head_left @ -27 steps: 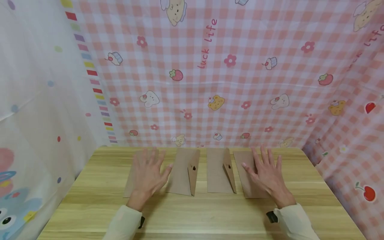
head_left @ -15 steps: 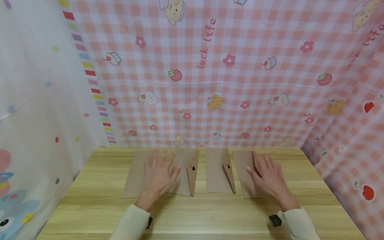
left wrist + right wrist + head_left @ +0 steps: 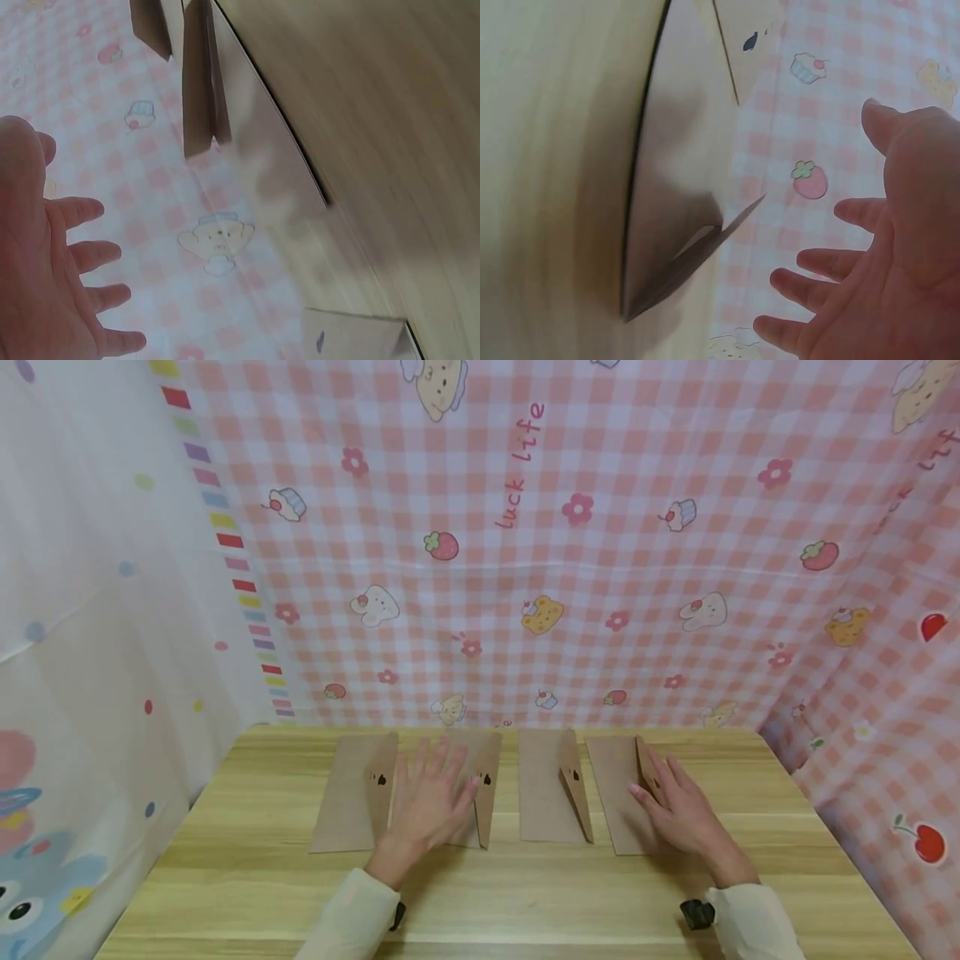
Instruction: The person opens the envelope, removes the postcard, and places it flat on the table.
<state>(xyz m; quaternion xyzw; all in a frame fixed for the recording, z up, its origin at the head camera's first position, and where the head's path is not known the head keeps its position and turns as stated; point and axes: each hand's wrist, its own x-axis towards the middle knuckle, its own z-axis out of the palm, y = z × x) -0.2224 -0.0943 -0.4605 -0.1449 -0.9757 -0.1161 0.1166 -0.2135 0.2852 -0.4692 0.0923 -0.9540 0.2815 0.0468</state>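
Note:
Brown kraft-paper pieces, each with a narrow folded flap standing up along its right side, lie in a row in the head view. The far left piece (image 3: 345, 793) has a dark hole or mark on its flap. My left hand (image 3: 431, 797), fingers spread, hovers over the second piece (image 3: 491, 785) and partly hides it. The third piece (image 3: 543, 789) is fully visible. Over the rightmost piece (image 3: 611, 797) my right hand (image 3: 686, 814) covers part of the flap. Both wrist views show straight fingers apart from the paper, with nothing in either palm (image 3: 30, 285) (image 3: 907, 270).
The pieces rest near the back of a wooden table (image 3: 525, 902). Behind it hangs a pink checked cloth (image 3: 600, 568) with printed figures. A white dotted cloth (image 3: 90, 610) hangs at the left, and more checked cloth (image 3: 885, 710) at the right.
My left hand has moved right from the far left piece to the second one, uncovering the first piece's flap. My right hand has shifted slightly right. The paper pieces have stayed in place.

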